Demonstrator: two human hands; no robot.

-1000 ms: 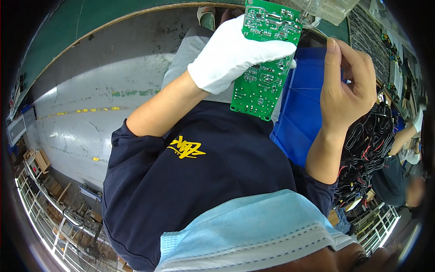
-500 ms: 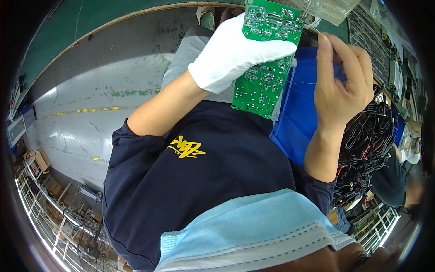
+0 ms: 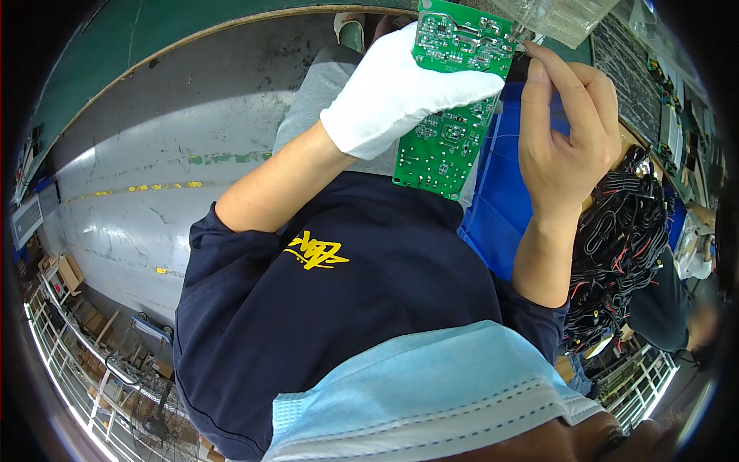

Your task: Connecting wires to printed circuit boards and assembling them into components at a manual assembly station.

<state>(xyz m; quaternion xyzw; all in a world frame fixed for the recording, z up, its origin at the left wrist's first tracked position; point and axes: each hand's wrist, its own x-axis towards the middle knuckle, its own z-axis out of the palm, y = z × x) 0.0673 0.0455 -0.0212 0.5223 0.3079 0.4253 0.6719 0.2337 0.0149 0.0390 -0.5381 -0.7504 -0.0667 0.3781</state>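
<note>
Mask: a pale blue face mask (image 3: 431, 393) fills the nearest edge of the view, with a dark navy shirt (image 3: 346, 300) just beyond it
Bin: a blue plastic bin (image 3: 504, 208) sits to the right, black wire bundles (image 3: 616, 239) heaped further right
Right hand: bare right hand (image 3: 566, 146), fingers curled loosely, fingertips (image 3: 539, 73) pressed at the board's far right edge; whether they pinch anything small I cannot tell
Left hand: white-gloved left hand (image 3: 400, 92) wrapped round the board, fingers closed over its face
Board: green circuit board (image 3: 450, 100) held up, far centre, solder side showing
Handling: likely light, stiff and brittle; best gripped by its bare edges, clear of the solder points
Far: a clear plastic tray (image 3: 558, 15) just past the board
</note>
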